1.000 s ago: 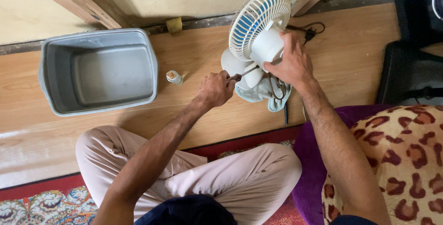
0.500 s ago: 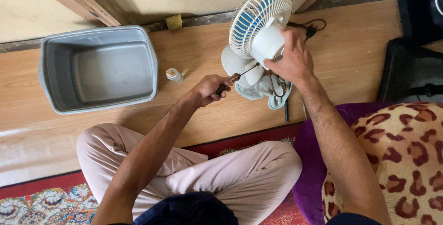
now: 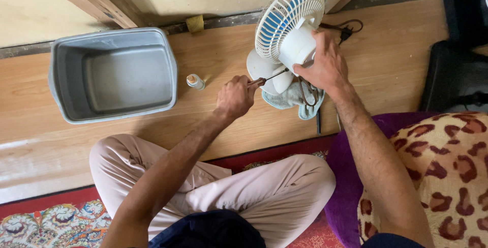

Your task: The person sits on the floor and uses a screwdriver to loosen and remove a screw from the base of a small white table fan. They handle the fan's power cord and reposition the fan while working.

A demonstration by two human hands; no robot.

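Fan (image 3: 287,21) gripped by right hand (image 3: 325,67) | left hand (image 3: 235,98) grips screwdriver (image 3: 267,78) | tub (image 3: 114,75), bottle (image 3: 195,81) nearby

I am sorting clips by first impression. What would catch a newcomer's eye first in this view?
First, the small white desk fan at top centre, on the wooden floor, steadied by the right hand on its motor housing. The left hand holds a screwdriver pointed at the fan's neck. To the left sits a grey plastic tub, with a small bottle beside it.

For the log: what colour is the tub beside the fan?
Grey, seen in the head view: the tub sits on the wooden floor.
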